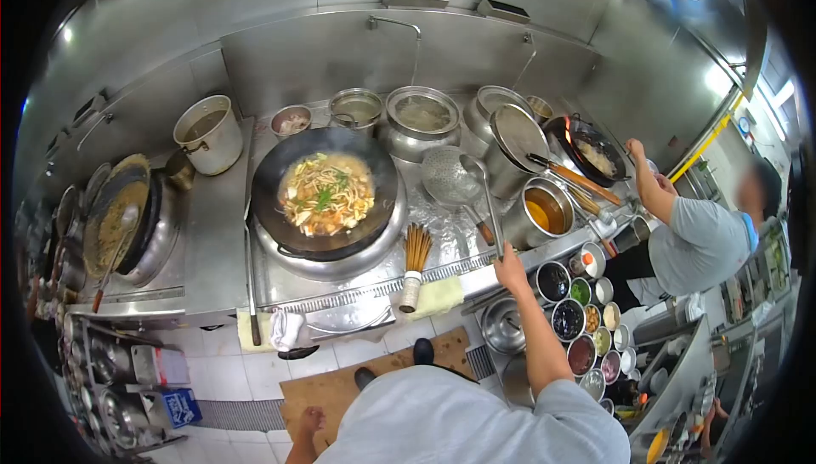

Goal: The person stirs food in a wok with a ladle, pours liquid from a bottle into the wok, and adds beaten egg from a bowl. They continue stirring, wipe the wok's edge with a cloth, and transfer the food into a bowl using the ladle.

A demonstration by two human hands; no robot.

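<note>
My right hand [508, 270] is closed around the lower end of a long metal ladle [485, 196]. The ladle's bowl end points away from me, over the counter beside a perforated skimmer [444, 177]. Low by my left side hangs my left hand [313, 420], fingers curled in and no object visible in it. In front of me a black wok [270, 177] sits on its burner ring. Inside are steaming pale strips [327, 192] in brownish liquid, with green leaves on top. A bamboo wok brush [412, 273] stands at the counter's front edge.
Metal pots [422, 116] line the back under water spouts. Right of the ladle is a pot of amber liquid [548, 211]. Seasoning containers [569, 318] stand lower right. A co-worker [701, 239] works near another wok [591, 154]. A long-handled tool [251, 281] lies left.
</note>
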